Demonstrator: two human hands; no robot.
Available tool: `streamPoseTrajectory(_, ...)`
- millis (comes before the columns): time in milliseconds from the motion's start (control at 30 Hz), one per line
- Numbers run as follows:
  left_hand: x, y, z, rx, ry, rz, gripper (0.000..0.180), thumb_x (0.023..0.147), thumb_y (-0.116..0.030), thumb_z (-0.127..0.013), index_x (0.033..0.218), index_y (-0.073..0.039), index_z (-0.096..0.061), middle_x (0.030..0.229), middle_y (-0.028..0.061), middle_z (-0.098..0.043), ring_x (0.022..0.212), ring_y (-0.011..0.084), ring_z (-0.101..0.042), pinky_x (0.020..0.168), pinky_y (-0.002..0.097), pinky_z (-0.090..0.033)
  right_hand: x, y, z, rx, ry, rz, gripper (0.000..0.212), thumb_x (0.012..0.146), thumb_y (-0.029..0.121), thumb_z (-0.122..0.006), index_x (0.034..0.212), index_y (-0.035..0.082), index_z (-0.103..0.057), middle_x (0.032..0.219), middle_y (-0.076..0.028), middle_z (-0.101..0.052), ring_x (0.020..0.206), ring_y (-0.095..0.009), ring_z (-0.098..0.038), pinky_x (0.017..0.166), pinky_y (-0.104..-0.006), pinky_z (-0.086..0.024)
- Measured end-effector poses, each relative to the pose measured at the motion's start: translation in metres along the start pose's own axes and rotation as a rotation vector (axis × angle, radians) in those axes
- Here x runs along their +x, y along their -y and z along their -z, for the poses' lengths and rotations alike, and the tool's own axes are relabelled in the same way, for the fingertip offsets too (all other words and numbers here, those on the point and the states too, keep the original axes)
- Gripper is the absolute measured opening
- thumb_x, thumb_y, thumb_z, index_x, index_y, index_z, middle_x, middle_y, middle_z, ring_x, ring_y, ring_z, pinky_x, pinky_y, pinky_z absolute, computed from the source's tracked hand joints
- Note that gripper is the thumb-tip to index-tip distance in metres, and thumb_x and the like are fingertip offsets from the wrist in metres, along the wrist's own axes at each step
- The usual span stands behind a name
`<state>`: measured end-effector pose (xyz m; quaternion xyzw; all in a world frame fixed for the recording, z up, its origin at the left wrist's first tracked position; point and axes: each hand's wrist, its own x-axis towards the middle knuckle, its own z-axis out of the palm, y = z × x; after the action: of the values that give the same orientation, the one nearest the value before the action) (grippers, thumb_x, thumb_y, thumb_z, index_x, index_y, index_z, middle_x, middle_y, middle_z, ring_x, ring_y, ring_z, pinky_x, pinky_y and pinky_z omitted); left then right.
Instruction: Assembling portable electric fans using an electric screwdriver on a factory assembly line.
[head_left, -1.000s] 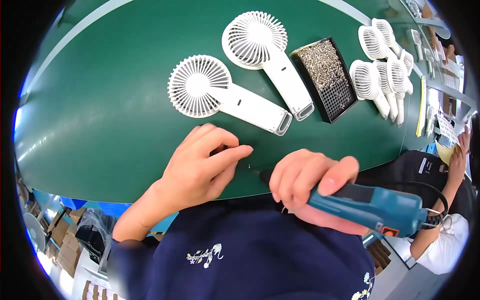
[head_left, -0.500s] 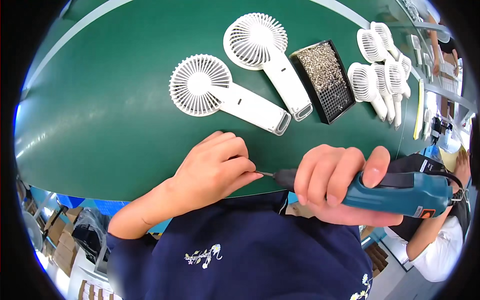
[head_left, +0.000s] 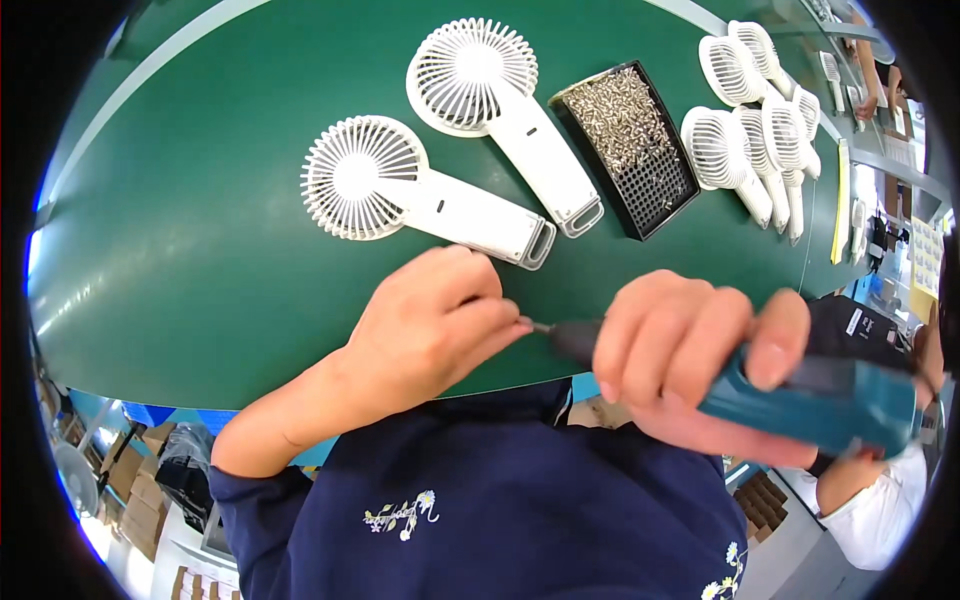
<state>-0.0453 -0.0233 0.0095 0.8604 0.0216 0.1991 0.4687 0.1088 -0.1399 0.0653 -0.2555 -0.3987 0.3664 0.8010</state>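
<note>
In my right hand (head_left: 700,370) is a teal electric screwdriver (head_left: 820,402), its body blurred by motion and its dark nose pointing left. My left hand (head_left: 425,325) is closed in a pinch at the tip of the thin driver bit (head_left: 540,327); whatever sits between those fingertips is too small to make out. Just beyond the left hand lies a white handheld fan (head_left: 470,215) with a round slatted head. A second white handheld fan (head_left: 535,145) rests beside it, farther off. To their right is a black tray (head_left: 655,205) heaped with small metal screws (head_left: 615,115) over a perforated plate.
Several more white fans (head_left: 720,145) are grouped on the green table (head_left: 200,290) at the far right. Another person's white sleeve (head_left: 870,510) and arm show at the right edge. Cardboard boxes (head_left: 145,510) stand below the table at left.
The screwdriver's rear end has swung downward, and my right hand has shifted slightly right. My left hand stays pinched at the bit. The fans and tray appear farther left as the view shifts.
</note>
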Motion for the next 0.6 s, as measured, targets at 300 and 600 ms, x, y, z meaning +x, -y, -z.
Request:
streamPoseTrajectory(300, 0.009, 0.000, -0.005, 0.072, -0.145, 0.167, 0.029, 0.076, -0.006, -0.079, 0.101, -0.004, -0.066, 0.088, 0.0038, -0.055, 0.062, 0.0181, -0.057, 0.054, 0.0320, -0.048, 0.004, -0.005, -0.001, -0.397, 0.100, 0.185, 0.067, 0.088, 0.065, -0.063, 0.125, 0.011, -0.048, 0.078, -0.006, -0.055, 0.049, -0.017, -0.051, 0.044, -0.0319, -0.048)
streamPoseTrajectory(600, 0.012, -0.001, -0.005, 0.025, -0.138, 0.221, 0.041, 0.072, -0.001, -0.081, 0.112, -0.004, -0.070, 0.089, 0.0071, -0.060, 0.071, 0.0198, -0.060, 0.059, 0.0310, -0.050, 0.016, 0.001, 0.008, -0.355, 0.221, 0.156, 0.074, 0.086, 0.068, -0.063, 0.128, 0.010, -0.046, 0.086, -0.008, -0.055, 0.052, -0.017, -0.051, 0.048, -0.0332, -0.047)
